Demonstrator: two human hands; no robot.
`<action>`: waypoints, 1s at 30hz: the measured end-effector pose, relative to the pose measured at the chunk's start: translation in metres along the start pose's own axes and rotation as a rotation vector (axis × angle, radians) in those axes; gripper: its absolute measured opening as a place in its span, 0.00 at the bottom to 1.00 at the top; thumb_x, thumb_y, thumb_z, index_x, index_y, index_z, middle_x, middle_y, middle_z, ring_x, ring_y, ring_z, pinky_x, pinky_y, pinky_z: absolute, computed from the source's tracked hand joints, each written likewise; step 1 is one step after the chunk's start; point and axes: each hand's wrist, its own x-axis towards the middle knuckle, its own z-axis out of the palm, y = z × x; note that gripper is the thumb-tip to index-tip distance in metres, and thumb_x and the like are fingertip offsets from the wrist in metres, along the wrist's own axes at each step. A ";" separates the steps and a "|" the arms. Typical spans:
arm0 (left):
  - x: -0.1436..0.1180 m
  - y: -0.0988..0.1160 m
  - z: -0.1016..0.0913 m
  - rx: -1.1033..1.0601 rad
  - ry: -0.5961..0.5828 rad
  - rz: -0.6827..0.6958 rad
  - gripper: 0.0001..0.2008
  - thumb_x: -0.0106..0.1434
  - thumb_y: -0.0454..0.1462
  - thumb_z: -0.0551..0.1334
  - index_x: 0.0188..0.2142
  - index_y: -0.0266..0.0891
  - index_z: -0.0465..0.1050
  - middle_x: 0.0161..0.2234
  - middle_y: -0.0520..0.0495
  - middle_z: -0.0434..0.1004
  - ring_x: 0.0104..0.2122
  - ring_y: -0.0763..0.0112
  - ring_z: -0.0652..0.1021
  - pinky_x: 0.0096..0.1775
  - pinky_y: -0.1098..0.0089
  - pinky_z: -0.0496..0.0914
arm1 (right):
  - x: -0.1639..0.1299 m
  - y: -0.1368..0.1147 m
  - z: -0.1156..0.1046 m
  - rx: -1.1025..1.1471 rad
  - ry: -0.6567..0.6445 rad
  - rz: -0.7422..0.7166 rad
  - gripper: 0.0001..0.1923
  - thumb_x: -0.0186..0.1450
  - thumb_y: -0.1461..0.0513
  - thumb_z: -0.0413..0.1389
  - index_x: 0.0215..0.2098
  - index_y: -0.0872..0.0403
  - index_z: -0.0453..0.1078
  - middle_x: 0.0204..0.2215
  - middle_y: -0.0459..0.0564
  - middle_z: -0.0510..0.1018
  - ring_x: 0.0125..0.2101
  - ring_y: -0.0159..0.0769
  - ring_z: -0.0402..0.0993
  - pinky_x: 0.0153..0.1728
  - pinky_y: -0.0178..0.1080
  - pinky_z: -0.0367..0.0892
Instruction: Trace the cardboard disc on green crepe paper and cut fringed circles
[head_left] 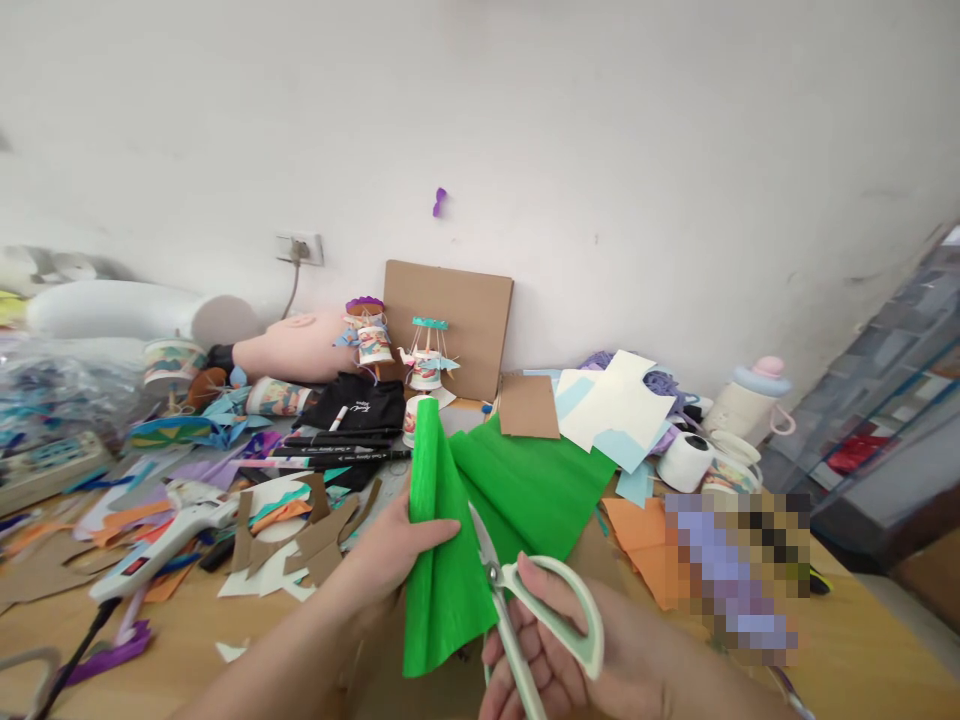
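Observation:
My left hand (384, 555) is closed on a folded sheet of bright green crepe paper (450, 600), thumb on top, and holds it upright over the table. White-handled scissors (493, 574) are in my right hand (600, 630), whose thumb passes through the upper loop. Their blades point away from me and lie along the slit between the held strip and a wider green piece (536, 480) behind it. How far the blades are parted is partly hidden by the paper. Brown cardboard (600, 560) lies beneath the green paper.
A glue gun (161, 545) and paper scraps lie left. Behind are black markers (345, 450), small paper carousels (427, 355) and a leaning brown board (450, 315). Right are white paper (615, 400), orange paper (637, 540), a white spool (685, 458) and a bottle (742, 405).

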 end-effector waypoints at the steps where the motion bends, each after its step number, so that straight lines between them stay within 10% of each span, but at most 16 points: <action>1: 0.001 -0.003 0.000 -0.030 0.006 -0.015 0.32 0.44 0.28 0.72 0.50 0.37 0.69 0.36 0.39 0.84 0.34 0.51 0.83 0.35 0.59 0.78 | 0.003 0.002 -0.003 -0.037 0.019 -0.029 0.39 0.64 0.36 0.43 0.35 0.64 0.72 0.27 0.61 0.82 0.28 0.39 0.81 0.28 0.34 0.69; 8: 0.006 -0.011 -0.005 -0.151 0.000 -0.158 0.22 0.50 0.30 0.69 0.46 0.36 0.73 0.36 0.36 0.84 0.35 0.46 0.83 0.35 0.54 0.79 | 0.024 0.022 -0.006 -0.180 0.120 -0.247 0.36 0.59 0.36 0.52 0.34 0.63 0.70 0.23 0.59 0.79 0.23 0.37 0.77 0.26 0.34 0.68; 15: 0.007 -0.009 -0.008 -0.069 0.039 0.009 0.17 0.49 0.28 0.70 0.41 0.36 0.74 0.36 0.37 0.84 0.35 0.51 0.83 0.35 0.59 0.79 | 0.031 0.023 0.002 -0.152 0.130 -0.366 0.37 0.59 0.34 0.49 0.34 0.62 0.69 0.24 0.57 0.78 0.20 0.35 0.76 0.22 0.33 0.67; 30: 0.007 -0.005 -0.008 -0.026 -0.002 0.031 0.17 0.51 0.28 0.69 0.42 0.34 0.73 0.37 0.38 0.84 0.33 0.52 0.83 0.33 0.60 0.79 | 0.039 0.027 0.000 -0.278 0.348 -0.355 0.35 0.52 0.33 0.54 0.29 0.57 0.65 0.13 0.43 0.69 0.10 0.24 0.62 0.10 0.26 0.55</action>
